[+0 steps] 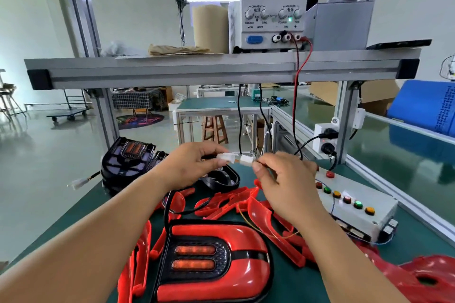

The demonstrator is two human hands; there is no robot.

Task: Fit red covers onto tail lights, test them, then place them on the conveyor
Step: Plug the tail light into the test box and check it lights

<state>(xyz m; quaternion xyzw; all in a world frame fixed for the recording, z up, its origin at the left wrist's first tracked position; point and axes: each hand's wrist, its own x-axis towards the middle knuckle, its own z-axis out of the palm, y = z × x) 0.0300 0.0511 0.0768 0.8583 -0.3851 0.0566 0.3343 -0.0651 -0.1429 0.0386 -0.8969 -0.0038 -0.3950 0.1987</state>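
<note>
Head view: left grip (189,167) pinches white plug (226,157), right grip (288,179) pinches mating socket (247,160), seemingly not yet seated. Covered tail light (214,263) lies on bench (418,238) below. Align square, push straight home, watch supply (270,7) current.

One head-worn wide-angle view looks forward and down, close over the green bench (421,238).
</note>
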